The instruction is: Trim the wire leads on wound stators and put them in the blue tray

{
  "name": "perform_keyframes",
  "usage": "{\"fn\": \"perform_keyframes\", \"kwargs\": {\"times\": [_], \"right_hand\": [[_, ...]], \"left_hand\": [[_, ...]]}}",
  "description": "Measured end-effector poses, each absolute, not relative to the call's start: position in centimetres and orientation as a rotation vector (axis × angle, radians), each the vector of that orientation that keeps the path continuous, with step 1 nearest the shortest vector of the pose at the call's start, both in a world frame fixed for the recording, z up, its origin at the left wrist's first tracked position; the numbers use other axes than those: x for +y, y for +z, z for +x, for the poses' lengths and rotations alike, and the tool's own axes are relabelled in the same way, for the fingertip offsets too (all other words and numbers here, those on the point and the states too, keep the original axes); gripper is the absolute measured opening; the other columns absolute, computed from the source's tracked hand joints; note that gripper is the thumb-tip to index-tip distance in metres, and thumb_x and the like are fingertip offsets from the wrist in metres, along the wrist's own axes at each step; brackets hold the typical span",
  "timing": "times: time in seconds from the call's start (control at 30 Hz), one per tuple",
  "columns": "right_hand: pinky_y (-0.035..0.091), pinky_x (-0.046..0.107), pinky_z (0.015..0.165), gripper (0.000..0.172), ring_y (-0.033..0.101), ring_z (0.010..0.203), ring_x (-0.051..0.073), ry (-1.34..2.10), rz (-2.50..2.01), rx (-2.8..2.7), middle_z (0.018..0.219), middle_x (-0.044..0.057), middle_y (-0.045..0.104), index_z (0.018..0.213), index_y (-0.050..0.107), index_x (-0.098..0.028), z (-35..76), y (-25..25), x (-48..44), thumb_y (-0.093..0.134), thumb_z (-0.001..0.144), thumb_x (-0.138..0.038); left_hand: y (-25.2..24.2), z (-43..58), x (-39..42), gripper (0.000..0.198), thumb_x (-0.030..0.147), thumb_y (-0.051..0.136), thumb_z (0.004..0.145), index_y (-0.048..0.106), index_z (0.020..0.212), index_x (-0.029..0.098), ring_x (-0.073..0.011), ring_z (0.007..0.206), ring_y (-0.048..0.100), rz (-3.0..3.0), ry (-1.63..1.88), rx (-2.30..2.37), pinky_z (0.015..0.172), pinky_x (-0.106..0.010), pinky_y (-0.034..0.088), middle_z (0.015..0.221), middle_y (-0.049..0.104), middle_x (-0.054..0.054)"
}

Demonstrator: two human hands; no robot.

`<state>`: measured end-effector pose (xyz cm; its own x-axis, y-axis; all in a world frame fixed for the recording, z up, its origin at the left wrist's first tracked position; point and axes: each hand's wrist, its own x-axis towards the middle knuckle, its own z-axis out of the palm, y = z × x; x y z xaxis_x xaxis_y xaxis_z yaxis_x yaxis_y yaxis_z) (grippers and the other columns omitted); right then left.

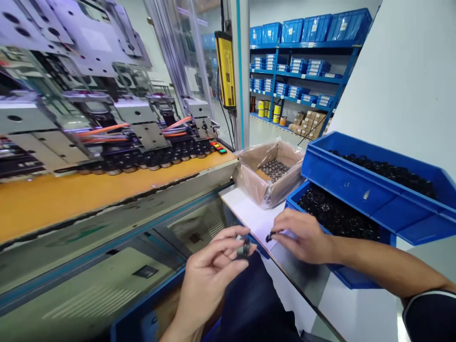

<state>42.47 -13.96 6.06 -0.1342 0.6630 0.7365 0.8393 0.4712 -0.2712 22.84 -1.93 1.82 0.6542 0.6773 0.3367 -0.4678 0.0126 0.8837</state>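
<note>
My left hand is closed on a small round dark part, pinched between thumb and fingers over my lap. A little to the right, my right hand pinches a small black plastic piece with its fingertips. The two pieces are apart. Behind my right wrist stands a blue bin heaped with small black pieces. What exact kind of part each hand holds is too small to tell.
A second blue bin of black pieces rests over the first. A plastic-lined carton holds small metallic parts. At left, a machine stands over an orange worktop with a row of round black parts. Blue shelving stands behind.
</note>
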Motion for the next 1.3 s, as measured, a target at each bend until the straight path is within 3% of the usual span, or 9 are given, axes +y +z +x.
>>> {"fn": "perform_keyframes", "kwargs": {"times": [0.2, 0.47, 0.63, 0.73, 0.83, 1.0, 1.3], "right_hand": [[0.058, 0.023, 0.072, 0.009, 0.067, 0.082, 0.014, -0.245, -1.200, -1.895, 0.088, 0.011, 0.070, 0.103, 0.064, -0.011, 41.5, 4.3, -15.1, 0.061, 0.094, -0.011], [0.059, 0.023, 0.076, 0.010, 0.065, 0.086, 0.014, -0.203, -1.148, -1.885, 0.093, 0.011, 0.067, 0.105, 0.062, -0.011, 41.7, 4.7, -15.2, 0.058, 0.097, -0.013], [0.058, 0.025, 0.078, 0.010, 0.063, 0.087, 0.014, -0.181, -1.100, -1.886, 0.094, 0.011, 0.064, 0.104, 0.062, -0.011, 41.5, 4.8, -15.1, 0.055, 0.099, -0.017], [0.058, 0.026, 0.076, 0.009, 0.062, 0.085, 0.015, -0.226, -1.104, -1.891, 0.091, 0.010, 0.064, 0.100, 0.063, -0.011, 41.4, 4.7, -15.0, 0.056, 0.098, -0.016], [0.058, 0.028, 0.077, 0.011, 0.063, 0.087, 0.016, -0.223, -1.061, -1.907, 0.093, 0.012, 0.065, 0.104, 0.062, -0.010, 41.5, 4.6, -15.0, 0.057, 0.095, -0.013], [0.058, 0.031, 0.084, 0.032, 0.063, 0.099, 0.018, -0.264, -1.060, -1.979, 0.106, 0.014, 0.064, 0.121, 0.056, -0.010, 41.5, 4.3, -15.1, 0.060, 0.090, -0.013], [0.060, 0.033, 0.087, 0.025, 0.065, 0.097, 0.017, -0.433, -1.053, -2.049, 0.101, 0.013, 0.066, 0.119, 0.055, -0.012, 41.9, 4.1, -14.9, 0.060, 0.096, -0.019]], "left_hand": [[0.7, 23.1, -3.5, 0.029, 0.007, 0.085, 0.068, 0.079, 0.093, 0.021, -0.0216, 0.077, 0.080, 1.402, 0.925, 0.295, 0.076, -0.026, 0.066, 0.101, 0.080, -0.007], [0.3, 23.9, -3.8, 0.024, 0.013, 0.087, 0.067, 0.076, 0.088, 0.018, -0.0195, 0.073, 0.079, 1.339, 0.797, 0.329, 0.073, -0.026, 0.066, 0.104, 0.081, -0.009], [0.3, 24.3, -4.4, 0.039, 0.014, 0.090, 0.062, 0.079, 0.099, 0.019, -0.0214, 0.074, 0.079, 1.376, 0.663, 0.359, 0.071, -0.024, 0.066, 0.086, 0.083, -0.006], [0.3, 24.5, -4.7, 0.036, 0.012, 0.089, 0.064, 0.079, 0.097, 0.018, -0.0217, 0.075, 0.079, 1.375, 0.653, 0.350, 0.073, -0.024, 0.065, 0.084, 0.082, -0.006], [0.4, 24.4, -4.9, 0.033, 0.012, 0.088, 0.064, 0.079, 0.095, 0.017, -0.0226, 0.078, 0.080, 1.380, 0.692, 0.374, 0.074, -0.026, 0.066, 0.088, 0.082, -0.008], [0.4, 24.1, -4.8, 0.031, 0.015, 0.089, 0.062, 0.079, 0.092, 0.018, -0.0239, 0.082, 0.079, 1.404, 0.746, 0.415, 0.077, -0.029, 0.066, 0.094, 0.082, -0.009], [0.3, 24.0, -4.6, 0.034, 0.011, 0.089, 0.062, 0.080, 0.094, 0.020, -0.0205, 0.079, 0.079, 1.365, 0.741, 0.341, 0.072, -0.023, 0.065, 0.096, 0.082, -0.007]]}}
